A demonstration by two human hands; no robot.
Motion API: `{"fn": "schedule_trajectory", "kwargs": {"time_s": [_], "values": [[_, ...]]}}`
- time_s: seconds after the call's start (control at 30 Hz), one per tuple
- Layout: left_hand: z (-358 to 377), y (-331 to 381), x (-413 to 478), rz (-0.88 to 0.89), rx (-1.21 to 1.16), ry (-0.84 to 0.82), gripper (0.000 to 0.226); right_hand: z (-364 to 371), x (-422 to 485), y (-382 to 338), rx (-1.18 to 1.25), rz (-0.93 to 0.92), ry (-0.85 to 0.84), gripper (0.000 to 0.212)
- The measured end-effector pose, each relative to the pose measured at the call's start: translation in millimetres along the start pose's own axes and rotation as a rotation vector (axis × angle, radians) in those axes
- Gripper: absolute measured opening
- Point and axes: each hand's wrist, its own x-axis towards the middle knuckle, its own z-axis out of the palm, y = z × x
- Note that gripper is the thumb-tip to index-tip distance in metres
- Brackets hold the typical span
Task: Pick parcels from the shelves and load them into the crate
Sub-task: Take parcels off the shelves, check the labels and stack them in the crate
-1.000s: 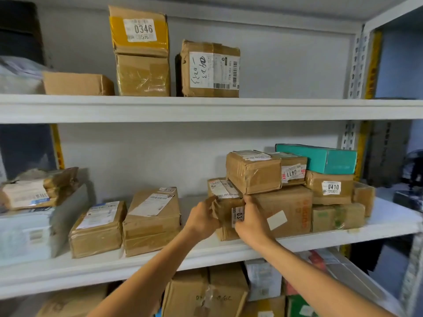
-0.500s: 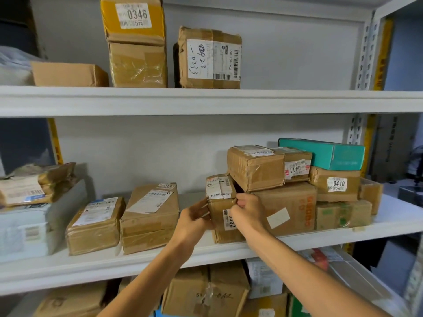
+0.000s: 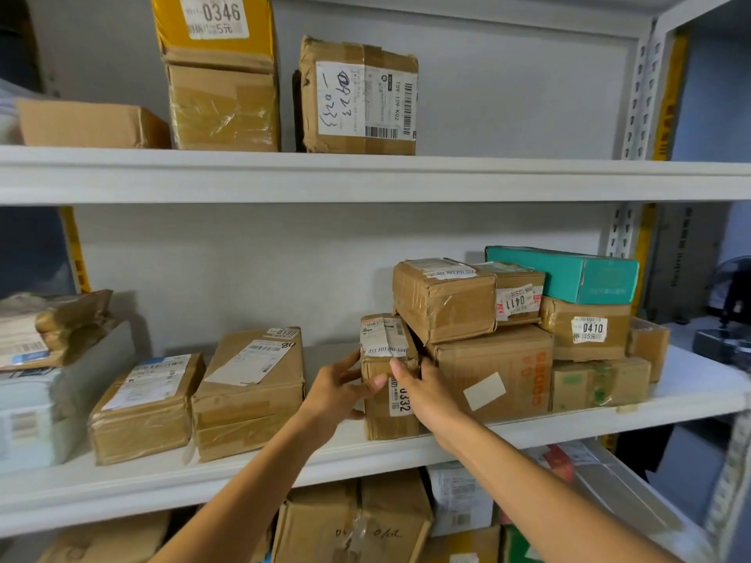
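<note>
Parcel 0332 (image 3: 388, 394): small brown cardboard box, stood upright at the front edge of the middle shelf (image 3: 691, 394); white label on top, sticker reading 0332 down its front face.
Parcel position: pressed against the left side of the large carton (image 3: 493, 373) that carried the stack to its right; open shelf to its left.
Left hand (image 3: 339, 394): reached in from below, fingers curled round the parcel's left side, thumb across the front; closed upon the box.
Right hand (image 3: 426, 394): laid over the parcel's front right corner, fingers spread on its upper face near the label; gripped the box from the right.
Grip: both hands on the same parcel; its base appeared to rest on the shelf, though a slight lift could not be told.
Stack to the right: taped brown box (image 3: 443, 300) on the large carton, box marked 0411 (image 3: 518, 296) beside it, teal box (image 3: 569, 274) above the box marked 0410 (image 3: 587, 329).
Left of the parcel: two flat labelled parcels side by side, the nearer one (image 3: 250, 394) marked 0180, the farther one (image 3: 146, 408) beyond it.
Upper shelf (image 3: 528, 176): yellow-topped parcel marked 0346 (image 3: 219, 71) and a handwritten-label box (image 3: 359, 97) beside it, apart.
Lower shelf: more cartons (image 3: 353, 522) partly hidden behind the forearms.
Crate: not seen in the head view.
</note>
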Motion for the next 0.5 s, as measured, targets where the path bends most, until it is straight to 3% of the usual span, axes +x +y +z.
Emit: {"fn": "schedule_trajectory", "kwargs": {"time_s": [0.1,0.27,0.5], "values": [[1,-5,0,0.056,-0.047,-0.021,0.061,-4,4,6,0.099,0.004,-0.036,0.059],[-10,-16,-16,0.119,-0.108,-0.069,0.064,-13,0,19,0.218,0.019,-0.095,0.029],[-16,-6,-22,-0.001,-0.064,-0.033,0.093,-29,-1,2,0.281,0.108,-0.310,0.075]]}}
